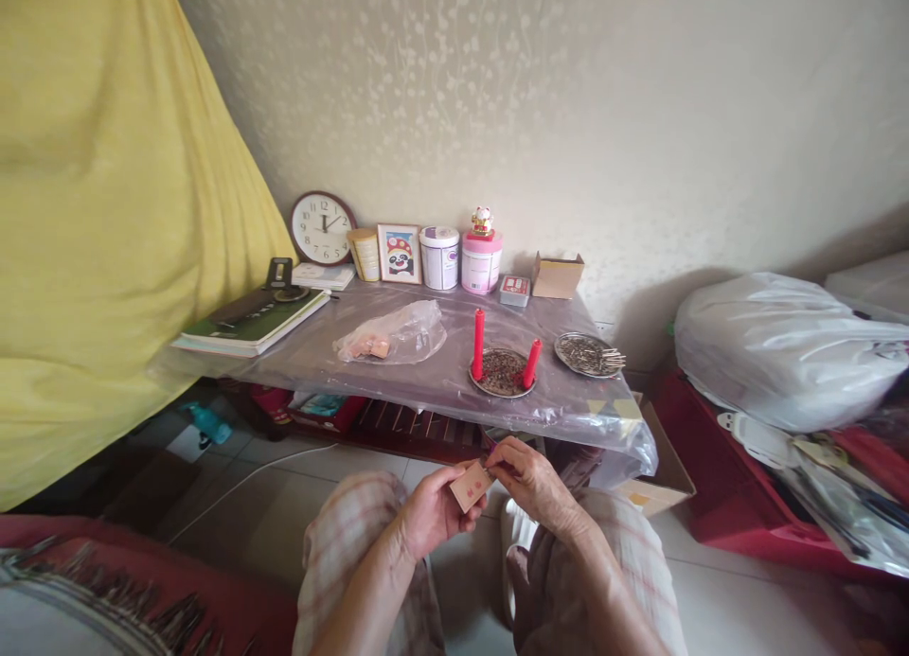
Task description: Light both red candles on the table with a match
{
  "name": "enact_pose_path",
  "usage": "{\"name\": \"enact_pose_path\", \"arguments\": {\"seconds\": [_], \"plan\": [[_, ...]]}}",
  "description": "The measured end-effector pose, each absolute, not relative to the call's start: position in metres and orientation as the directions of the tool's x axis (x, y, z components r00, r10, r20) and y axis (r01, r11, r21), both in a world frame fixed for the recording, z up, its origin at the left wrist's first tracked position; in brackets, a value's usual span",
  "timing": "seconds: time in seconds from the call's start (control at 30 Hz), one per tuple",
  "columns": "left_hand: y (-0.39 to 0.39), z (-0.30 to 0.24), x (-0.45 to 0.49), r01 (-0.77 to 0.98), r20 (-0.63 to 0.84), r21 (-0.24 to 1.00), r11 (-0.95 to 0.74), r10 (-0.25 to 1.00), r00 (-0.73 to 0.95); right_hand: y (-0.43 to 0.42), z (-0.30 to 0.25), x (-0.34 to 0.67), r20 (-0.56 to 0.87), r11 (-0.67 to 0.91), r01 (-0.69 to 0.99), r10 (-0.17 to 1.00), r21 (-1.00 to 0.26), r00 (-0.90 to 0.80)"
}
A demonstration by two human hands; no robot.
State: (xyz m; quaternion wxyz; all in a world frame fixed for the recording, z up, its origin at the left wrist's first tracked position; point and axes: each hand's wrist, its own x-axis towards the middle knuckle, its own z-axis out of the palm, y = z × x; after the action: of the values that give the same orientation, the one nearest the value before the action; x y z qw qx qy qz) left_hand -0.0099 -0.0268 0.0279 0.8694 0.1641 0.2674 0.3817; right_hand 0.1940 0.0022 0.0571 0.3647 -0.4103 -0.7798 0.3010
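A small pale block with red markings is in the person's hands, above the floor on the near side of the low table. The left hand pinches it between thumb and fingers from the left. The right hand reaches in from the right with bent fingers at the block's far right end; I cannot tell whether its fingertips pinch the block or something small beside it.

On the table's near right part, a tall red candle and a short, leaning one stand on a round dish of dark bits. Farther right is a second dish holding thin sticks. Left of the candles lies a clear plastic bag with pale pieces inside; a green book is at far left. Along the wall, from left to right, stand a clock, a yellow tub, a framed picture, a white tin and a pink tin topped by a cat figurine.
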Motion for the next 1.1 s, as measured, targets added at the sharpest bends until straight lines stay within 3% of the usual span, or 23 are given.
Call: {"name": "enact_pose_path", "arguments": {"seconds": [0.37,0.63,1.1], "plan": [[-0.028,0.034,-0.013,-0.602,-0.323,0.480,0.638,0.766,0.555,0.004,0.061,0.196,0.205,0.303,0.340,0.933,-0.890,-0.295],[-0.029,0.038,-0.012,-0.646,-0.278,0.475,0.598,0.798,0.534,0.000,0.061,0.190,0.020,0.048,0.125,0.976,-0.991,-0.217],[-0.031,0.045,-0.012,-0.645,-0.223,0.510,0.569,0.812,0.539,-0.005,0.085,0.190,-0.180,-0.207,-0.192,0.972,-0.959,-0.150]]}}
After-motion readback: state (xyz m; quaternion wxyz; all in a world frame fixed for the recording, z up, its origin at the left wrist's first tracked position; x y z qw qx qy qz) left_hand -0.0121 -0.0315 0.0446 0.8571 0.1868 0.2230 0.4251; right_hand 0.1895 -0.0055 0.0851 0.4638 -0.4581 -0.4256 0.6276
